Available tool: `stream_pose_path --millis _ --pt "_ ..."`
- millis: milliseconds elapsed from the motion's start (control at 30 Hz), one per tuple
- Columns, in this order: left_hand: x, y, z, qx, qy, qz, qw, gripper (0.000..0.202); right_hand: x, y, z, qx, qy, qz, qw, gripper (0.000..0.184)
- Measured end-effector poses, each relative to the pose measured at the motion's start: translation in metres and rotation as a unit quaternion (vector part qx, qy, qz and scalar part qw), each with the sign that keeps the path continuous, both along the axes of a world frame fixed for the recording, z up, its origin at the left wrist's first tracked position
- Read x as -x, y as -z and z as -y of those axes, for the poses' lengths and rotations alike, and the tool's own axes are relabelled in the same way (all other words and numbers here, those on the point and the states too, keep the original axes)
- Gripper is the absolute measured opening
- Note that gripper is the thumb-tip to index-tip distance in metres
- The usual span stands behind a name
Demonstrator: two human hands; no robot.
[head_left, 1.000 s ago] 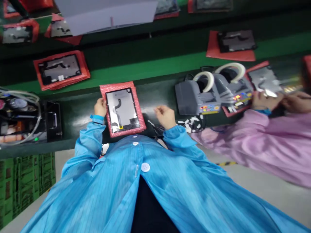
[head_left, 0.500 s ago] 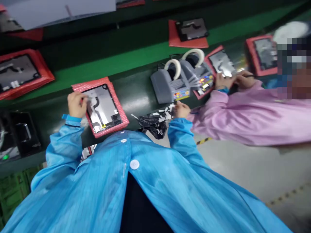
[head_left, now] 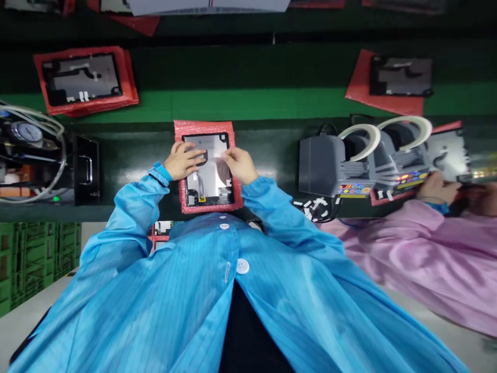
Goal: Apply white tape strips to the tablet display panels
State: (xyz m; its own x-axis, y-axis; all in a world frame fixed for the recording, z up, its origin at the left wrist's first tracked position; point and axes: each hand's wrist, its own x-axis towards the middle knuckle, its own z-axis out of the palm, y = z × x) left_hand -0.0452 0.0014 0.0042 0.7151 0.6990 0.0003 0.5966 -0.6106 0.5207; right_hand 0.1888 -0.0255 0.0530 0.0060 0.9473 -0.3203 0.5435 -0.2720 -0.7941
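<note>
A tablet-like panel [head_left: 213,173] with a silvery back and black edges lies on a red bubble-wrap bag [head_left: 205,209] in front of me. My left hand [head_left: 184,161] rests on the panel's upper left, fingers stretched over a black flat cable [head_left: 202,157]. At the panel's upper right, the thumb and forefinger of my right hand [head_left: 242,165] are pinched together over its surface. Whatever they hold is too small to make out. A yellow mark [head_left: 202,199] shows near the panel's lower edge.
Two grey tape dispensers [head_left: 320,165] with white rolls stand right, beside white scraps [head_left: 316,208]. A co-worker's hand [head_left: 438,189] is farther right. More panels lie at back left [head_left: 83,80] and back right [head_left: 404,75]. Equipment with a gauge [head_left: 27,132] stands left.
My right hand has moved from beside the tape dispenser to the panel. My left hand has shifted from the panel's left edge onto its surface, fingers now spread. The view has turned left.
</note>
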Motion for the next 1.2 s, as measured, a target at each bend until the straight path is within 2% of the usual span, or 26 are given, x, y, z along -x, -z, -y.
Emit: stream_pose_path --millis 100,233,467,633,767,833,867,933,1000,1033,1100,1133,1167,1200 --pt "0.0 0.003 0.002 0.004 -0.004 0.004 1.0 0.038 0.027 0.002 -0.017 0.034 -0.077 0.086 0.993 0.018" --pt "-0.002 0.003 0.004 0.002 -0.004 0.0 1.0 0.042 0.039 -0.002 -0.018 0.067 -0.123 0.196 0.971 0.026" --pt "-0.005 -0.001 0.006 0.008 -0.022 -0.015 1.0 0.055 0.046 -0.011 -0.017 0.086 -0.154 0.272 0.946 0.033" --pt "-0.005 -0.003 0.005 0.004 -0.001 -0.03 1.0 0.052 0.05 -0.014 -0.017 0.086 -0.179 0.303 0.932 0.036" --pt "-0.002 0.003 0.003 0.004 0.001 -0.032 0.999 0.053 0.053 -0.013 -0.016 0.076 -0.158 0.349 0.92 0.038" --pt "-0.002 0.0 0.002 0.005 -0.002 -0.03 1.0 0.05 0.048 -0.013 -0.013 0.057 -0.135 0.354 0.924 0.036" --pt "-0.002 -0.005 0.003 0.003 -0.008 -0.026 1.0 0.048 0.042 -0.013 -0.009 0.044 -0.116 0.346 0.93 0.033" --pt "-0.009 -0.026 0.008 -0.012 -0.037 -0.001 0.999 0.047 0.019 -0.011 0.002 0.011 -0.042 0.311 0.949 0.026" --pt "-0.023 -0.056 0.019 -0.023 -0.068 0.036 0.997 0.049 -0.021 -0.006 0.02 -0.027 0.09 0.26 0.961 0.022" --pt "-0.033 -0.072 0.027 -0.015 -0.07 0.049 0.996 0.049 -0.046 -0.001 0.033 -0.045 0.175 0.236 0.955 0.022" --pt "-0.057 -0.097 0.044 0.039 -0.029 0.046 0.998 0.044 -0.103 0.01 0.064 -0.072 0.343 0.191 0.917 0.022" --pt "-0.071 -0.105 0.053 0.073 -0.005 0.034 0.997 0.042 -0.131 0.017 0.081 -0.072 0.426 0.185 0.883 0.022" --pt "-0.084 -0.108 0.06 0.106 0.017 0.018 0.994 0.041 -0.158 0.023 0.099 -0.066 0.484 0.19 0.852 0.023" --pt "-0.098 -0.108 0.066 0.135 0.033 0.002 0.99 0.042 -0.182 0.028 0.116 -0.07 0.507 0.2 0.836 0.025"
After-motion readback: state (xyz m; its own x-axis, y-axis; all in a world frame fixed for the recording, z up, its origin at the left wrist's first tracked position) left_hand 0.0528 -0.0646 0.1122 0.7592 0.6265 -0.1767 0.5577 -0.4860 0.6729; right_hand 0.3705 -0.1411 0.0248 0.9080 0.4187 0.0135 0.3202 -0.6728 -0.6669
